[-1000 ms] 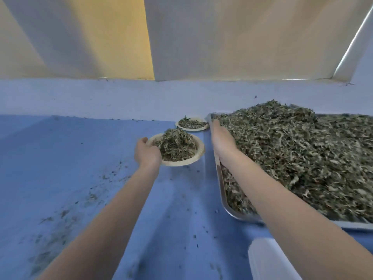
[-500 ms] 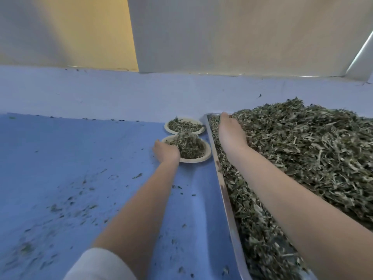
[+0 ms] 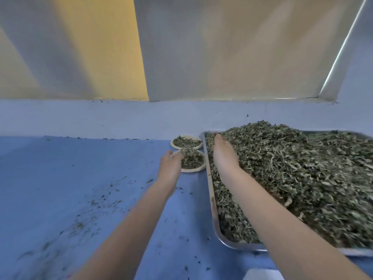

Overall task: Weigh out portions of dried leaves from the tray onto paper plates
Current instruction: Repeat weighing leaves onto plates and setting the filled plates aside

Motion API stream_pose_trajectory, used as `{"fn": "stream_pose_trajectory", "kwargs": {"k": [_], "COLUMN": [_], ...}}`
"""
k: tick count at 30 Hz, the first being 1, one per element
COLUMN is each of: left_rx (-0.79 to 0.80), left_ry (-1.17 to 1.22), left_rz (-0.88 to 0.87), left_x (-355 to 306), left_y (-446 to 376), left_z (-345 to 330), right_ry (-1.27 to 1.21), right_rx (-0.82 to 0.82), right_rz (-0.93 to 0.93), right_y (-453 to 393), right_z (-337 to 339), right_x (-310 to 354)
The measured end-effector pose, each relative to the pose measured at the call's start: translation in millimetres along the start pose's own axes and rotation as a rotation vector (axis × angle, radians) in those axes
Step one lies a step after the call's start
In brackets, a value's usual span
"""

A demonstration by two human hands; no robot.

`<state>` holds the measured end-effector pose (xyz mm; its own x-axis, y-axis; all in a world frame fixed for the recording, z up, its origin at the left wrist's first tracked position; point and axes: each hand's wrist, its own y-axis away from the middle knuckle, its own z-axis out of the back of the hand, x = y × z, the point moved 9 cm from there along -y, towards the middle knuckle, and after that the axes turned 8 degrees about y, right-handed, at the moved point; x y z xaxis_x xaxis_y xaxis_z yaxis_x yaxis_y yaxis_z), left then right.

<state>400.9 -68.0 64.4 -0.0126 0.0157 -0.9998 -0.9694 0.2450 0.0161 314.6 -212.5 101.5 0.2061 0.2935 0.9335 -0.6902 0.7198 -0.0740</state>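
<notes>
Paper plates (image 3: 186, 142) number 2, beside 1 steel tray (image 3: 214, 217), 2 hands (image 3: 223, 153).

Little leaf crumbs (image 3: 94, 203) lie on the blue tabletop (image 3: 60, 168) (mostly its left side). A white thing (image 3: 262, 275) peeks at the near edge.

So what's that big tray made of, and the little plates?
The tray looks like metal, probably stainless steel: its rim is silvery grey and shiny. The near plate and the far plate look like paper or pressed fibre: pale cream, dull, with thin rims. The task calls them paper, which fits, though the look alone can't settle it.
</notes>
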Motion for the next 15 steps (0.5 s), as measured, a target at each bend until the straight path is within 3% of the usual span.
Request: {"fn": "stream_pose_trajectory", "kwargs": {"k": [4,9,15], "left_rx": [0.120,0.175,0.376], "left_ry": [0.148,0.072,-0.010], "left_rz": [-0.003,-0.206,-0.375], "left_x": [-32,-84,-117], "left_y": [94,196,300], "left_z": [-11,-30,-93], "right_ry": [-0.033,-0.030,0.308], "right_rx": [-0.008,-0.113,-0.243], "right_rz": [0.058,0.241,0.410], "right_y": [60,150,223], "right_z": [29,97,205], "right_x": [15,39,49]}}
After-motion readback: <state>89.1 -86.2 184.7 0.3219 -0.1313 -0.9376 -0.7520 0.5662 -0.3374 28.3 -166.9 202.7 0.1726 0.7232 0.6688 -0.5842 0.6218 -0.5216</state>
